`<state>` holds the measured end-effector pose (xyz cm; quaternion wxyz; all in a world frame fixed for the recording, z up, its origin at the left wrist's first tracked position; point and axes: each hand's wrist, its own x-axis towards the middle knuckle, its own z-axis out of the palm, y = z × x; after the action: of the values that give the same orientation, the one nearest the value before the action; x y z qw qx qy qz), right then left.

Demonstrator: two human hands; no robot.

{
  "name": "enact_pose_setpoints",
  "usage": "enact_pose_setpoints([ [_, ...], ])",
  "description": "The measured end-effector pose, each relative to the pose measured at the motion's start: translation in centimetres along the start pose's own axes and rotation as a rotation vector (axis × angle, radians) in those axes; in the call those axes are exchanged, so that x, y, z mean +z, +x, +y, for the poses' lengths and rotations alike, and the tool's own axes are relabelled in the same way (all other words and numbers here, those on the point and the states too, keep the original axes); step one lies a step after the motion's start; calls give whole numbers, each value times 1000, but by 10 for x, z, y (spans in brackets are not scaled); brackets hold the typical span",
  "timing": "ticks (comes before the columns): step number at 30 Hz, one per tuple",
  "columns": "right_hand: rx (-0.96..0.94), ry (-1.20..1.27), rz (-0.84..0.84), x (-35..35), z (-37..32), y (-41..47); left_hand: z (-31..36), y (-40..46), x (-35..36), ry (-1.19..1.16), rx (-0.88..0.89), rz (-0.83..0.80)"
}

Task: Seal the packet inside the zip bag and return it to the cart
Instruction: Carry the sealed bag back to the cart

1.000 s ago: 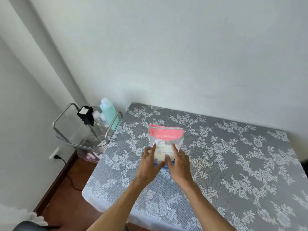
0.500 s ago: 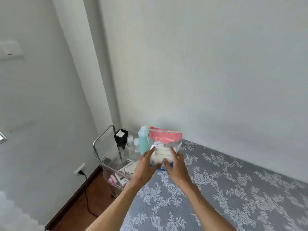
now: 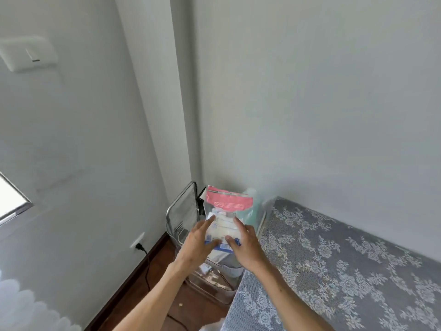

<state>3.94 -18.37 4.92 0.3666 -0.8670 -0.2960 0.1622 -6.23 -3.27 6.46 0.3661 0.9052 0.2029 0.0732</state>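
The clear zip bag [image 3: 228, 204] with a pink top band is held upright in the air. A white packet [image 3: 225, 226] with blue print shows through it. My left hand [image 3: 199, 242] grips the bag's lower left side and my right hand [image 3: 245, 244] grips its lower right side. The bag hangs over the metal-framed cart [image 3: 181, 211] in the room corner, left of the table. The bag and hands hide most of the cart's top shelf.
A table with a grey lace cloth [image 3: 346, 259] fills the right side, its edge beside the cart. A teal bottle [image 3: 253, 209] stands behind the bag. A wall socket with a black plug [image 3: 139, 244] is low on the left wall. Wooden floor lies below.
Both hands have carried the bag from the table top leftward to above the cart. The view has swung left toward the room corner.
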Motion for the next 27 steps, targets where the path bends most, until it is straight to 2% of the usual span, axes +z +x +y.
enact_pose_setpoints([
  [7, 176, -73, -86, 78, 28, 37, -87, 36, 33, 44, -61, -143],
  [11, 328, -79, -19, 108, 51, 58, -118, 62, 62, 57, -59, -216],
  [15, 439, -51, -1, 121, 65, 74, -129, 88, 85, 100, -52, -277],
  [22, 615, -20, -109, 137, 94, 93, -149, 110, 122, 169, -112, -421],
  [27, 690, -4, -171, 144, 105, 104, -160, 117, 135, 161, -128, -428],
])
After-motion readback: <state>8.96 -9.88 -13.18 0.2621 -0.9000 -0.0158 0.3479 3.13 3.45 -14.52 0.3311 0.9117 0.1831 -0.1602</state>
